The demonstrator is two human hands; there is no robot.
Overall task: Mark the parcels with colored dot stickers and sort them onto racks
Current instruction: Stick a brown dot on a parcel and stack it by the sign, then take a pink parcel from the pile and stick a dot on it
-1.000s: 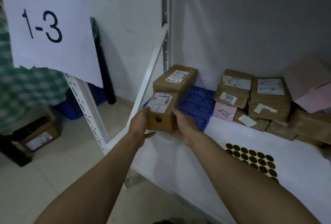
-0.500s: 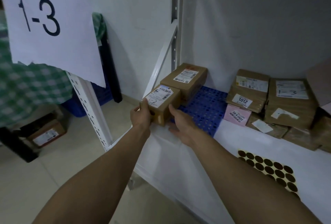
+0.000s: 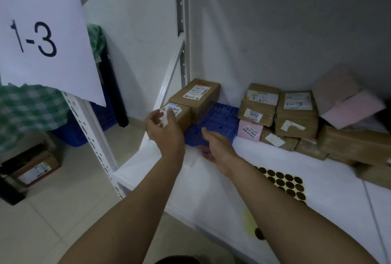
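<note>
Brown cardboard parcel (image 3: 179, 112) sits at the left end of the white shelf (image 3: 211, 189), touching a larger box (image 3: 196, 96) behind it and the blue perforated tray (image 3: 220, 122). Left hand (image 3: 165, 130) hovers before it, fingers loosely spread, holding nothing; right hand (image 3: 215, 147) likewise open and empty. Sticker sheet (image 3: 283, 183) lies near the right forearm.

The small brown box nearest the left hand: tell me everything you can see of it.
The small brown box is plain cardboard with a white barcode label on top. It lies flat at the shelf's left end, against a bigger cardboard box behind it and beside the blue crate. The left hand, open, covers its front; contact is unclear.
</note>
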